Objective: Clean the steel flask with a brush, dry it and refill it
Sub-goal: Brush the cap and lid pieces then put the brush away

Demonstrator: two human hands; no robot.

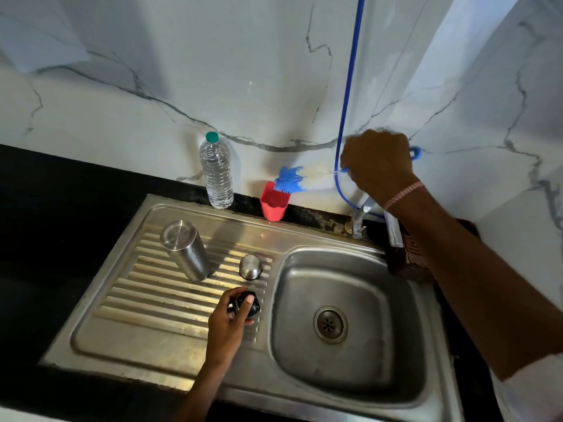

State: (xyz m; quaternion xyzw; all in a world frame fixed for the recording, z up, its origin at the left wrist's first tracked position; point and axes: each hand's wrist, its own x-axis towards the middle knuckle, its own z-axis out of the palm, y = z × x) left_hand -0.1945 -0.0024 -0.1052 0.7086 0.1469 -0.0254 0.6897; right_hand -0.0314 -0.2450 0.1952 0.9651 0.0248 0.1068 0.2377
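Observation:
The steel flask (186,250) stands upside down on the ribbed drainboard (146,303) of the sink. Its steel cap (250,266) rests to the right of it. My left hand (229,320) is closed on a black stopper (248,303) low over the drainboard's right side. My right hand (377,166) grips the handle of a blue and white bottle brush (297,179), held level above a red cup (273,202) at the back ledge. The brush head points left, over the cup's mouth.
A plastic water bottle (215,175) with a green cap stands by the wall. A blue hose (345,95) runs down to the tap (359,219). The sink basin (344,318) lies at the right, with a dark cloth (408,257) on its far right rim.

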